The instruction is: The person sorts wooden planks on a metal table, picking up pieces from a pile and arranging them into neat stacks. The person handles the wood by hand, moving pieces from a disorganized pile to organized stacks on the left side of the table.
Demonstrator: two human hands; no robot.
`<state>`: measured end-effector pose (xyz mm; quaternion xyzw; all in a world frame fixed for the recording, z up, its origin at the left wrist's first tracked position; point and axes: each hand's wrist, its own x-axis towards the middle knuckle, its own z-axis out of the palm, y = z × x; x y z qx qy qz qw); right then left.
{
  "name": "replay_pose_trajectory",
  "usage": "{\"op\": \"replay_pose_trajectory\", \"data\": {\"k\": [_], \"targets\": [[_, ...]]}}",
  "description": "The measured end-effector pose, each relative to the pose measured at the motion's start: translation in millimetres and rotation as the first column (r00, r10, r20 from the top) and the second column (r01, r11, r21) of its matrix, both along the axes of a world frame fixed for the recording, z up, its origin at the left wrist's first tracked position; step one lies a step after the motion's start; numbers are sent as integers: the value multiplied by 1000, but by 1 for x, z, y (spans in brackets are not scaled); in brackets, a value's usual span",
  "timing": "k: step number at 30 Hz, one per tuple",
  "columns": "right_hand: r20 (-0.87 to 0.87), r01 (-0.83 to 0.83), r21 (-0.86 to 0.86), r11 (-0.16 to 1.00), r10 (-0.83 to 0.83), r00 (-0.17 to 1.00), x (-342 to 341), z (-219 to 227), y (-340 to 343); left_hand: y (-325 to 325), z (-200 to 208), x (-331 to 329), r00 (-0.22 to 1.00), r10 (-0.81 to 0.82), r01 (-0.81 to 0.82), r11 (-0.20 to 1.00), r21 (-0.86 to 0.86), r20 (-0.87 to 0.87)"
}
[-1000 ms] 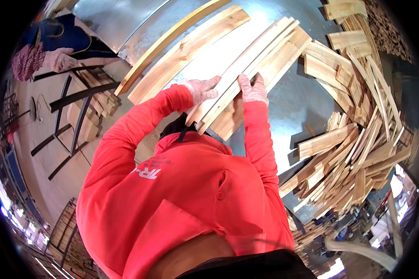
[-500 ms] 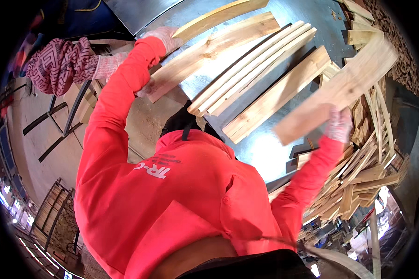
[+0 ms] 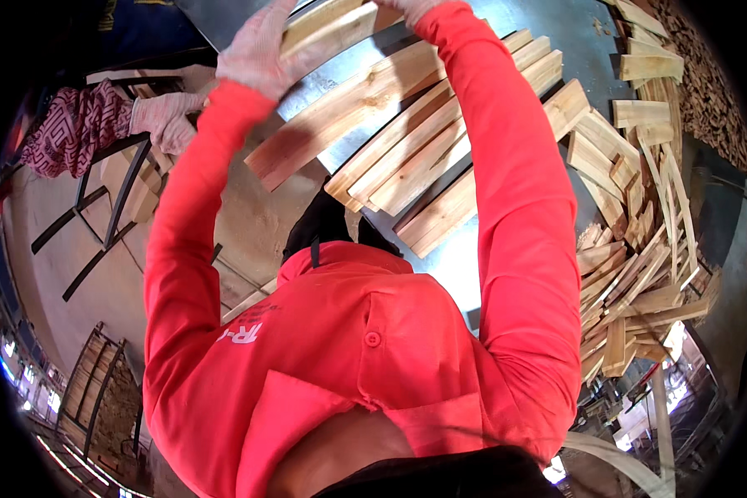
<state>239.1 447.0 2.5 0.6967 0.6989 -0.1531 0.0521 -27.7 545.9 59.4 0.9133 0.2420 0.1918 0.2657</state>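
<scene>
Crossing planks (image 3: pixel 419 170) (woodpile (image 3: pixel 656 299) beyond): right sleeve (image 3: pixel 527 191)

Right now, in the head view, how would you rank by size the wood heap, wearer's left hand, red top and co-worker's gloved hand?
Largest first:
1. Red top
2. Wood heap
3. Left hand
4. Co-worker's gloved hand

Your grey metal table (image 3: pixel 568 33) spanned the upper centre and right of the frame. On it you had a wide board (image 3: pixel 349 109) at upper centre, several narrow boards (image 3: pixel 415 148) side by side below it, a single board (image 3: pixel 442 216) further right, and a heap of wood pieces (image 3: pixel 657 300) at right.
</scene>
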Motion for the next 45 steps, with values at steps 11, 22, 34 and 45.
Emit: {"op": "replay_pose_trajectory", "data": {"k": [11,22,34,45], "targets": [[11,318,512,798,-376,926,-18,51,-9,36,-67,-6,563,402,-332,910,248,-722],[-168,956,-125,-265,-944,-283,-117,-16,-274,-98,-65,17,678,70,107,975,193,-732],[-559,865,-353,-356,-661,-501,-131,-17,-274,-167,-71,37,718,-78,-99,972,-212,-692],[-880,910,-223,350,-473,-34,-150,-59,-304,-273,-23,66,812,-224,69,954,-293,-539]]}}
